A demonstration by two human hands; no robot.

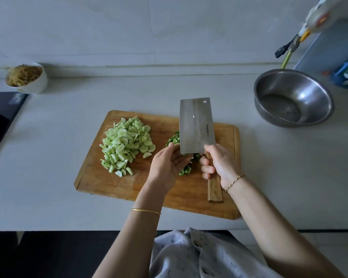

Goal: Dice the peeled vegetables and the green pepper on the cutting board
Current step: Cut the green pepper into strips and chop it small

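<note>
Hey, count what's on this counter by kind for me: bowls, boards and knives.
Bowls: 2, a white bowl and a steel bowl
Boards: 1, the cutting board
Knives: 1, the cleaver
Total: 4

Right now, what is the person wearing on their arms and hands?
No gloves and no sleeves show. Behind the left hand, the forearm has a thin, plain gold bangle. Behind the right hand, the wrist has a thin, twisted-looking gold chain bracelet.
</note>
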